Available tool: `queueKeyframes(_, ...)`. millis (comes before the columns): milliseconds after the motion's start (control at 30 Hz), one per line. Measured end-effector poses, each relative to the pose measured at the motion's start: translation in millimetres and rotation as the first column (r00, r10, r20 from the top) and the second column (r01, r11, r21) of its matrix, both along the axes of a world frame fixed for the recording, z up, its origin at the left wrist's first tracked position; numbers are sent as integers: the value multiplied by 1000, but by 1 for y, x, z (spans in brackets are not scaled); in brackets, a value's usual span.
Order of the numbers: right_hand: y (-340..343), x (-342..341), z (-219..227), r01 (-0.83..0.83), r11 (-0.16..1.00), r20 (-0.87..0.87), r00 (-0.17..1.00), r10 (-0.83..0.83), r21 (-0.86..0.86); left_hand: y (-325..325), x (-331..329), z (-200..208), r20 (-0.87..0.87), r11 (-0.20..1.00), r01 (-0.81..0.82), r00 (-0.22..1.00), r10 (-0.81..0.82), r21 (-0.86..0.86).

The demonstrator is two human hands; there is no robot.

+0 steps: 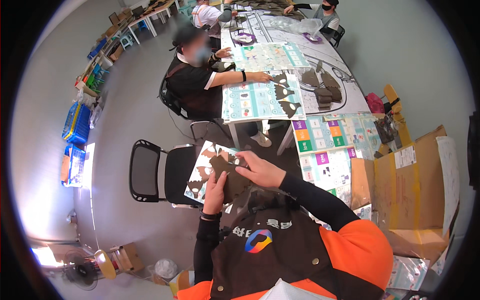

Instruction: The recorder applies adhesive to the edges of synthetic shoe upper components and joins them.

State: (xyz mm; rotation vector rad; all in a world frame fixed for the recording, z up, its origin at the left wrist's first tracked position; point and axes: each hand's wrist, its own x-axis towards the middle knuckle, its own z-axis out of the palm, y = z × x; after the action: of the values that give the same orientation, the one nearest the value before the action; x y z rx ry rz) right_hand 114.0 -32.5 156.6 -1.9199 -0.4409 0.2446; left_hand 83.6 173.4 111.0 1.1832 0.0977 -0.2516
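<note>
In front of my chest, a dark brown cut-out piece [236,184], cloth-like and scallop-edged, is held between both hands. My left hand [215,192] grips its left side, thumb pointing up. From the right, my right hand [262,171] pinches its upper part with thumb and fingers. Just behind the piece, toward the left, is a white sheet [194,191] bearing brown scalloped shapes; whether these are printed or stuck on, I cannot tell. Where the sheet rests is partly hidden by my hands.
A black chair [145,171] stands at my left. Ahead, a co-worker's hand [261,77] touches dark scalloped pieces [285,93] on printed sheets [240,105]. More brown pieces [325,96] lie on the long table. Coloured printed sheets [325,161] and a cardboard box [415,190] are at my right.
</note>
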Motion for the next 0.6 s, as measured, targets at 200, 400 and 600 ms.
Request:
queueKeyframes(200,-1,-1,-29,-129,976,-108,988,111,-173,-7,2,-18,262,783,-94,961,-91,615)
queueKeyframes(400,-13,-11,-14,-129,992,-329,936,123,5,-3,1,-3,-12,958,208,978,-210,197)
queueKeyframes(600,-62,6,-45,75,997,-627,777,-61,-5,28,-10,-32,138,920,122,973,-186,374)
